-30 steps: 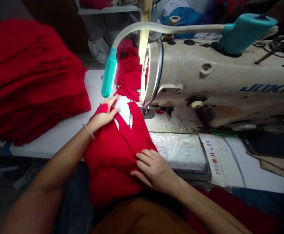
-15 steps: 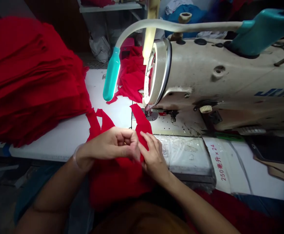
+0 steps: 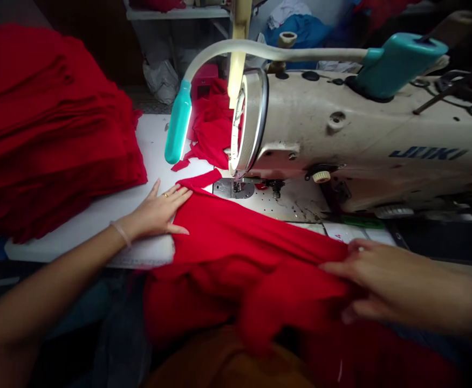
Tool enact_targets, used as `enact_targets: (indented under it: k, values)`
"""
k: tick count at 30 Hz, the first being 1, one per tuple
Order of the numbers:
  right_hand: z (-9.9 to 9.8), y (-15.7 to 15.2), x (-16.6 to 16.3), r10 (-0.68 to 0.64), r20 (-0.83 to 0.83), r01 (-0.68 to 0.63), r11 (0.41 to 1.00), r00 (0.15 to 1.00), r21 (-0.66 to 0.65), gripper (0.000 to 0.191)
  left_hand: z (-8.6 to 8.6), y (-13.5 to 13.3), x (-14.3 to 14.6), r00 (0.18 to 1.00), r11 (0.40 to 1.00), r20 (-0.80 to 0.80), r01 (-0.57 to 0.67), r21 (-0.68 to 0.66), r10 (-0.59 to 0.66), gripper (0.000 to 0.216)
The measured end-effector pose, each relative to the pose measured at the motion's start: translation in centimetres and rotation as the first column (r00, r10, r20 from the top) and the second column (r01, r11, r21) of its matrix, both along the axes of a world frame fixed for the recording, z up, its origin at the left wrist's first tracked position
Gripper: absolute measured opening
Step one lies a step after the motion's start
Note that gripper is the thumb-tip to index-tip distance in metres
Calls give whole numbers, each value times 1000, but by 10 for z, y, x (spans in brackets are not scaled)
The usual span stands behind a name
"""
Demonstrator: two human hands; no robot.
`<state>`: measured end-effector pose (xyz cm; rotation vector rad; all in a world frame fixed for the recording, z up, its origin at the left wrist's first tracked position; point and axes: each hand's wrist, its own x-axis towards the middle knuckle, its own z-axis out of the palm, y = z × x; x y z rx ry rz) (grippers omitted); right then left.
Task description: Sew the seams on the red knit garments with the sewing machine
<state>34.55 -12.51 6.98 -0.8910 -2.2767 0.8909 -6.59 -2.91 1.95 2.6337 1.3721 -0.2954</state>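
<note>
A piece of red fabric (image 3: 227, 226) stretches across the table's front edge, with its lower folds hanging over my lap. My left hand (image 3: 158, 210) lies open on the fabric's left end, fingers spread, a ring on one finger. At the far right, my right hand (image 3: 365, 275) is closed on the fabric's edge and somewhat blurred. The fabric's upper left corner is close to the needle area (image 3: 238, 186) of the sewing machine (image 3: 308, 124), in front of the presser foot.
A tall stack of red fabric pieces (image 3: 53, 129) stands on the left of the white table (image 3: 146, 145). More red cloth (image 3: 213, 132) lies behind the needle. A teal lamp (image 3: 178, 126) on a bent neck hangs beside the machine head. A dark flat object (image 3: 450, 242) rests at right.
My hands, earlier close together in front of the needle, are now far apart. The right hand has pulled fabric to the right; the left has opened flat on it. The view has shifted slightly right.
</note>
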Motion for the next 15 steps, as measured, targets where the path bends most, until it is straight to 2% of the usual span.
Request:
enact_targets:
  k: [2, 4, 6, 7, 9, 12, 15]
  values:
    - [-7, 21, -14, -19, 83, 13, 998, 996, 65, 34, 10, 15, 6, 999, 1000, -24, -24, -13, 24, 92]
    - [-16, 39, -37, -40, 161, 21, 993, 986, 120, 35, 16, 21, 27, 999, 999, 28, -30, -10, 31, 71]
    - [-26, 50, -59, -69, 244, 31, 987, 967, 159, 33, 17, 19, 55, 992, 999, 121, -29, -21, 32, 49]
    - [-31, 52, -67, -80, 285, 32, 985, 955, 172, 32, 17, 16, 67, 987, 999, 155, -31, -36, 36, 46]
    - [-43, 50, -74, -62, 352, 1, 985, 934, 172, 32, 15, 5, 83, 987, 995, 142, -66, -71, 76, 62]
    - [-63, 42, -67, 2, 339, -65, 982, 941, 175, 35, 16, -9, 87, 989, 984, -56, -142, -106, 137, 112]
    - [-78, 42, -56, -21, 257, -51, 962, 966, 269, 36, 18, -8, 81, 969, 976, -233, -129, -177, 86, 127]
